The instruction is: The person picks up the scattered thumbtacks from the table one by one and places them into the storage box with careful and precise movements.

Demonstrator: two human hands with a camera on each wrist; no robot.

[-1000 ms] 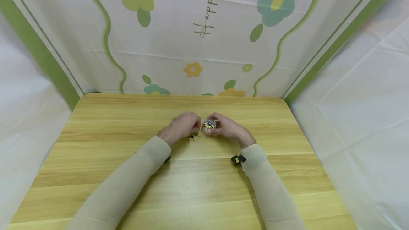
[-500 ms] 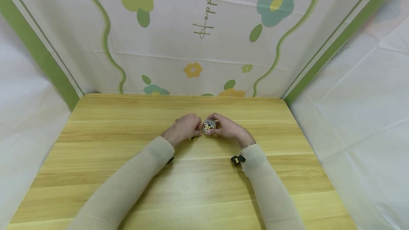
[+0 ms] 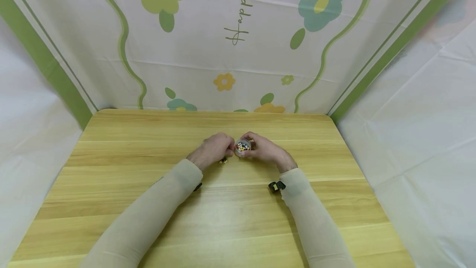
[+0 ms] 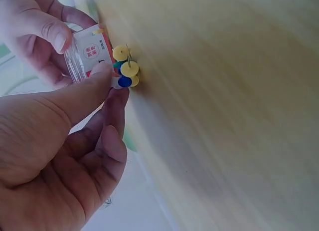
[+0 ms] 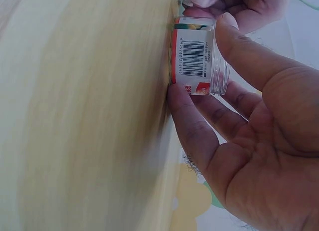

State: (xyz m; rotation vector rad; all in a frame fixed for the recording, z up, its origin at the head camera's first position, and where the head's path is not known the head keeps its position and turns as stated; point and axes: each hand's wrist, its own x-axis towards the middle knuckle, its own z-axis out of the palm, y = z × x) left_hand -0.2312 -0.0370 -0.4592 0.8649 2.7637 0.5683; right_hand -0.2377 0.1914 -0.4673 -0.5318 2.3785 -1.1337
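Observation:
My right hand [image 3: 265,149] grips a small clear jar [image 5: 193,56] with a printed label, fingers and thumb curled round its sides. It stands upright on the table, without a lid, and many-coloured push pins [image 3: 243,147] show inside. My left hand [image 3: 215,147] is close against the jar's left side, thumb and forefinger pinched on a small whitish push pin [image 4: 115,83], mostly hidden by the fingertips. Beside those fingertips in the left wrist view lies a little heap of yellow, blue and green push pins [image 4: 129,69]; in the head view it is partly covered by the left hand.
The wooden table [image 3: 230,218] carries the jar and the loose pins near its middle. Behind its far edge hangs a flowered cloth [image 3: 201,53], with white cloth on both sides. A dark strap device [image 3: 277,186] sits at the right wrist.
My left hand dipped toward the loose pins half a second ago and has since risen slightly back beside the jar. The right hand and jar have stayed in place.

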